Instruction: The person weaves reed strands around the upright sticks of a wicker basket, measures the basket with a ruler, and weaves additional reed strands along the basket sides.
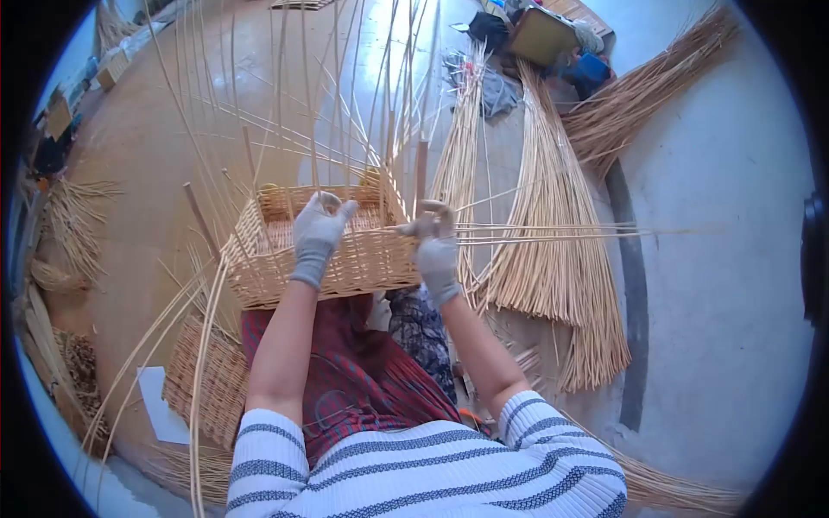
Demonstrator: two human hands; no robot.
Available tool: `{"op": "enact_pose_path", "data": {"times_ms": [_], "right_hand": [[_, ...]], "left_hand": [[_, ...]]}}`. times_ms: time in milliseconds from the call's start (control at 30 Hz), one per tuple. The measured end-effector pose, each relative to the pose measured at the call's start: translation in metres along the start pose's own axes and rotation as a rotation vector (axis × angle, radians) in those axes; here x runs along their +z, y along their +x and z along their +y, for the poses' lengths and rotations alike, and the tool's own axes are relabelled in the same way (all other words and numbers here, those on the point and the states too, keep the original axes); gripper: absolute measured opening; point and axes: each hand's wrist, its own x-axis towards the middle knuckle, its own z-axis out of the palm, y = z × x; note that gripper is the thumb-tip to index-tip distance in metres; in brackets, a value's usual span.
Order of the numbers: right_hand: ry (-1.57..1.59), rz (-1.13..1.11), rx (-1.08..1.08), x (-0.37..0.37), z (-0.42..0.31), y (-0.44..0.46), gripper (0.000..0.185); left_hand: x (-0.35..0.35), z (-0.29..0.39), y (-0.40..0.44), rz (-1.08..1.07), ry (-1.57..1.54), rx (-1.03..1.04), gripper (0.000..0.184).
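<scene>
A rectangular wicker basket (345,266), partly woven, rests on my lap with its tall upright rods standing above the rim. My left hand (319,231), in a pale glove, is at the near wall's top edge, its fingers curled around what looks like an upright rod. At the basket's right corner, my gloved right hand (436,246) has its fingers closed. Several long wicker rods (553,231) stick out sideways to the right from it. Wooden corner posts (420,173) rise from the basket. The fingertips of both hands are partly hidden.
Large bundles of pale wicker rods (553,242) lie on the floor to the right, with a browner bundle (648,86) behind them. A flat woven panel (205,380) and loose long rods (201,371) are at lower left. More bundles (78,216) line the left wall.
</scene>
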Motion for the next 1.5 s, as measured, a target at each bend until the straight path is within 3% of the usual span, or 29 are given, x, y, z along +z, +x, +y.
{"op": "enact_pose_path", "data": {"times_ms": [67, 100, 167, 233, 267, 333, 367, 400, 433, 567, 600, 633, 700, 733, 800, 867, 933, 1000, 1067, 1100, 1167, 1200, 1267, 1300, 1333, 1400, 1433, 1467, 1500], "right_hand": [[0.033, -0.334, -0.33, 0.033, -0.025, -0.025, 0.012], [0.028, -0.323, -0.326, 0.021, -0.026, -0.02, 0.012], [-0.014, -0.124, 0.026, -0.015, -0.027, 0.012, 0.014], [-0.013, -0.014, 0.087, -0.064, -0.013, 0.036, 0.017], [-0.024, 0.082, 0.175, -0.076, -0.01, 0.046, 0.02], [-0.147, 0.03, 0.063, -0.055, -0.032, 0.046, 0.025], [-0.248, -0.029, -0.072, -0.037, -0.04, 0.053, 0.03], [-0.602, -0.068, -0.452, -0.018, -0.042, 0.075, 0.035], [-0.948, -0.094, -0.829, -0.002, -0.044, 0.093, 0.039], [-1.105, 0.076, -0.685, 0.026, -0.075, 0.1, 0.047], [-1.08, 0.123, -0.809, 0.016, -0.066, 0.092, 0.06], [-1.043, 0.166, -0.908, 0.003, -0.048, 0.077, 0.074], [-1.232, -0.189, -0.144, -0.025, 0.001, 0.052, 0.067], [-1.243, -0.119, -0.293, -0.04, 0.017, 0.049, 0.055], [-1.224, -0.048, -0.428, -0.034, 0.032, 0.05, 0.043], [-0.631, 0.28, -0.659, -0.015, 0.023, 0.042, 0.036], [-0.505, 0.132, -0.59, 0.029, 0.009, 0.013, 0.033], [-0.479, -0.382, -0.287, 0.082, 0.023, -0.039, 0.025], [-0.488, -1.055, -0.325, 0.139, -0.009, -0.089, 0.027], [-0.285, -1.158, -0.573, 0.166, -0.01, -0.109, 0.029], [-0.179, -1.01, -0.821, 0.2, -0.029, -0.141, 0.045], [-0.18, -0.995, -0.814, 0.201, -0.033, -0.142, 0.045], [-0.41, -1.387, -0.899, 0.196, -0.036, -0.137, 0.049], [-0.149, -1.141, -1.032, 0.188, -0.015, -0.141, 0.049], [-0.155, -1.145, -1.029, 0.181, -0.013, -0.139, 0.049], [-0.513, -1.458, -0.839, 0.17, -0.025, -0.124, 0.033], [-0.578, -1.387, -0.815, 0.179, -0.035, -0.117, 0.04], [-0.58, -1.204, -0.671, 0.19, -0.045, -0.107, 0.038], [-0.438, -0.89, -0.718, 0.194, -0.041, -0.086, 0.038]], "left_hand": [[0.001, 0.015, -0.004, 0.045, 0.074, 0.0, 0.043], [0.001, 0.02, -0.01, 0.093, 0.158, -0.008, 0.045], [-0.006, 0.02, -0.022, 0.281, 0.046, 0.076, 0.041], [-0.01, 0.026, -0.025, 0.697, -0.014, 0.448, 0.031], [-0.002, 0.035, -0.021, 0.71, -0.022, 0.443, 0.031], [0.026, 0.047, -0.037, -0.043, -0.198, 0.172, 0.024], [0.046, 0.037, -0.045, -0.176, -0.214, 0.046, 0.024], [0.062, 0.032, -0.04, -0.29, -0.234, -0.06, 0.025], [0.063, 0.039, -0.035, -0.281, -0.226, -0.052, 0.025], [0.066, 0.041, -0.042, -0.222, -0.309, -0.144, 0.023], [0.063, 0.04, -0.043, -0.242, -0.363, -0.128, 0.022], [0.057, 0.04, -0.052, -0.207, -0.347, -0.149, 0.022], [0.041, 0.034, -0.078, 0.037, -0.653, 0.16, 0.021], [0.022, 0.008, -0.087, 0.055, -0.612, 0.152, 0.021], [-0.028, -0.056, -0.104, 0.421, -0.062, 0.375, 0.027], [-0.08, -0.087, -0.115, 0.633, 0.124, -0.135, 0.03], [-0.115, -0.086, -0.11, 0.592, 0.074, -0.07, 0.028], [-0.136, -0.101, -0.108, 0.523, 0.017, -0.014, 0.027], [-0.137, -0.143, -0.1, 0.496, -0.7, -0.118, 0.029], [-0.135, -0.146, -0.102, 0.451, -0.825, -0.027, 0.034], [-0.139, -0.106, -0.112, 0.533, -0.551, -0.126, 0.035], [-0.148, -0.069, -0.133, 0.424, -0.001, -0.13, 0.036], [-0.181, -0.065, -0.147, 0.257, -0.112, -0.127, 0.04], [-0.193, -0.066, -0.152, 0.104, -0.227, -0.13, 0.044], [-0.196, -0.063, -0.153, 0.102, -0.234, -0.132, 0.044], [-0.19, -0.058, -0.152, 0.049, -0.089, 0.175, 0.03], [-0.184, -0.065, -0.147, 0.197, -0.371, 0.079, 0.019], [-0.174, -0.11, -0.142, 0.37, -0.683, 0.191, 0.02], [-0.17, -0.104, -0.147, 0.458, -0.723, 0.017, 0.022]]}}
